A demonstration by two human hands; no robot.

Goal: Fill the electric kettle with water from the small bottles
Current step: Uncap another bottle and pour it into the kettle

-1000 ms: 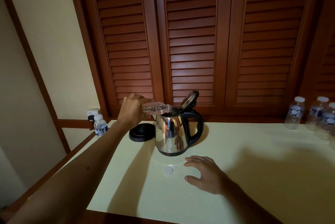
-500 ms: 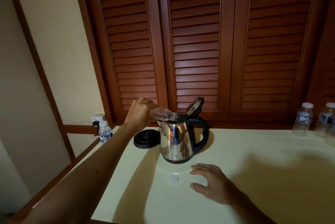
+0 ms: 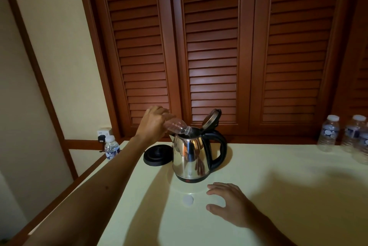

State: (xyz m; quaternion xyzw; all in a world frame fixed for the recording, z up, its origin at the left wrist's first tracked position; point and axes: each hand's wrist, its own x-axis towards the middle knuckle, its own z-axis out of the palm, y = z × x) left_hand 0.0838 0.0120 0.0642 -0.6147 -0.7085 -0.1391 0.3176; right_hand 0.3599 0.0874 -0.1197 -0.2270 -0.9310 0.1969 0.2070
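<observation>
kettle open, one bottle tipped into it

the steel kettle [image 3: 191,158] stands upright on the table, black handle to the right, lid [image 3: 211,118] hinged up and back. a clear bottle [image 3: 177,126] is tilted neck-down, its mouth at the kettle's opening. its white cap [image 3: 188,199] lies flat in front of the kettle. capped bottles stand at far right [image 3: 328,133] and far left [image 3: 111,147].
</observation>
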